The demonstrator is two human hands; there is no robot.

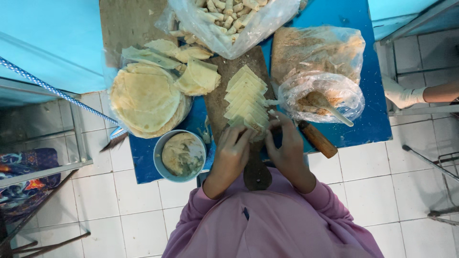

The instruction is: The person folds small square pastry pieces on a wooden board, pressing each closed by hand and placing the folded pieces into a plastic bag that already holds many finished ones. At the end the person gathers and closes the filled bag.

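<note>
Soft, even light fills the frame, with no hard shadows. The plastic bags (pixel 321 91) in the upper middle catch mild white glare. Focus is fair at the centre; slight blur softens detail throughout. The lower left corner is dim. Straight lines bend near the edges, showing wide-angle distortion.

Pale yellow wrappers (pixel 246 102), blue table (pixel 363 119)

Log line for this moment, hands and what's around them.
left hand: on nearest wrapper | right hand: pinching same wrapper | wrapper row: on wooden board | filling bowl: left of board
</note>
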